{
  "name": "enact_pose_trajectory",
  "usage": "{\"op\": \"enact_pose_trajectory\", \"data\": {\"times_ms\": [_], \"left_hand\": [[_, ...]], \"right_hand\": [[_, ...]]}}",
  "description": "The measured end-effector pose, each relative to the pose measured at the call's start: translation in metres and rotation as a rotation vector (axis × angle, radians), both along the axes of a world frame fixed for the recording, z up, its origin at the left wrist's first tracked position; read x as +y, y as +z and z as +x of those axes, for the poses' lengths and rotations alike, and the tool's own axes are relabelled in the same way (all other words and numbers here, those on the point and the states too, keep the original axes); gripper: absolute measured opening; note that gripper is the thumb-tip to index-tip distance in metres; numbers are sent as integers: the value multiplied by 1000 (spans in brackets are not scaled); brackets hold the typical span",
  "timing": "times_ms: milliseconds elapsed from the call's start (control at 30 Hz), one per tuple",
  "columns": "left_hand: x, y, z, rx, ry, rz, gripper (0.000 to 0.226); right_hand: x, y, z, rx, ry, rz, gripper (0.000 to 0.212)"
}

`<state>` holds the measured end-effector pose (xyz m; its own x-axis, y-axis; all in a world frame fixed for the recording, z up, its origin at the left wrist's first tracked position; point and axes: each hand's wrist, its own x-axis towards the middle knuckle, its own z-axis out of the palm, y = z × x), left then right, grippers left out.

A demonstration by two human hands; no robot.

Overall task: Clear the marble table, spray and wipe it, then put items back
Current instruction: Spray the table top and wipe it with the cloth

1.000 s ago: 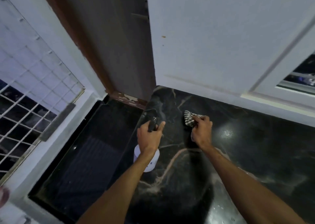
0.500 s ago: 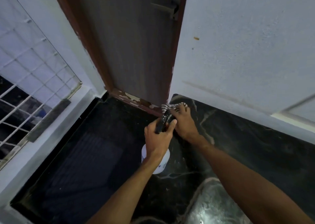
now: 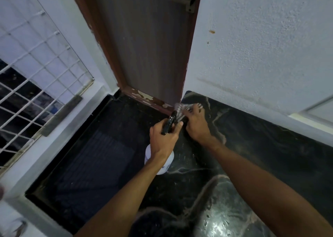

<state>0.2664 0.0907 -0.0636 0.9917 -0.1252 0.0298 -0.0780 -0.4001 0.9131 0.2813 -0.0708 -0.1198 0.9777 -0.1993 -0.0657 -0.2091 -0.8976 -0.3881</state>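
Note:
The black marble table [image 3: 261, 161] with pale veins fills the right and bottom of the view, wet and shiny near me. My left hand [image 3: 164, 139] grips the black trigger head of a white spray bottle [image 3: 163, 164], which hangs over the table's left edge. My right hand [image 3: 196, 123] presses a striped cloth [image 3: 180, 108] onto the table's far left corner, right beside the door frame. Most of the cloth is hidden under my fingers, and the two hands nearly touch.
A brown door [image 3: 149, 47] with a chipped lower frame stands behind the corner. A white textured wall [image 3: 261, 47] borders the table's far edge. A dark floor [image 3: 93, 161] lies to the left, below a white window grille [image 3: 32, 78].
My right hand has slid the cloth from the table's middle to the far left corner by the door frame. My left hand followed with the bottle.

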Motion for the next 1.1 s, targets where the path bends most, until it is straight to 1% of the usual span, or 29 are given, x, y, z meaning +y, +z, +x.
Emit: {"op": "enact_pose_trajectory", "data": {"times_ms": [33, 67, 100, 167, 200, 233, 300, 333, 367, 400, 467, 500, 533, 633, 700, 767, 900, 1000, 1033, 1067, 1100], "left_hand": [[1, 2, -7, 5, -5, 18, 37], [1, 3, -16, 14, -3, 31, 35], [2, 3, -24, 24, 5, 39, 36], [4, 2, -40, 46, 29, 54, 41], [5, 3, -52, 55, 42, 62, 43], [5, 4, -63, 63, 53, 73, 44], [4, 6, -92, 83, 83, 94, 45], [3, 7, -107, 102, 106, 94, 44], [0, 7, -121, 126, 133, 86, 43], [-1, 6, -136, 155, 160, 70, 42], [-3, 1, -167, 212, 211, 41, 42], [-3, -1, -182, 239, 237, 40, 42], [-4, -2, -195, 262, 262, 50, 41], [-5, 0, -222, 255, 311, 73, 48], [-3, 2, -234, 257, 325, 50, 49], [5, 3, -245, 279, 365, 47, 45], [28, 4, -258, 288, 451, 7, 43], [49, 2, -264, 279, 485, -7, 35], [57, 1, -265, 277, 505, -3, 34], [65, 0, -267, 263, 518, -1, 34], [74, -2, -268, 255, 520, -11, 35]], "right_hand": [[-1, -3, -19, -17, 123, -8, 62], [-11, -2, -33, -27, 178, -13, 62], [-27, -2, -41, -11, 112, 1, 63], [-57, -1, -55, 25, -205, 64, 64], [-61, 0, -69, 32, -266, 68, 65], [-54, 2, -85, 36, -210, 44, 65], [-36, -1, -133, 25, 88, 35, 65], [-34, -4, -154, 16, 197, 72, 65], [-41, -5, -169, 6, 220, 94, 65], [-52, -5, -177, -13, 162, 105, 65], [-76, -2, -188, -6, -90, 134, 64], [-84, 0, -194, 6, -173, 139, 62], [-88, 3, -201, 17, -193, 135, 60], [-93, 4, -216, 9, -81, 138, 61], [-93, 5, -215, 11, -112, 159, 60], [-82, 7, -212, 7, -161, 183, 57], [-47, 8, -203, -21, -86, 222, 55], [-23, 10, -191, -1, -132, 208, 55], [-9, 10, -190, 10, -102, 189, 56], [8, 9, -193, 11, -17, 158, 58], [29, 5, -197, 9, 115, 121, 59]]}}
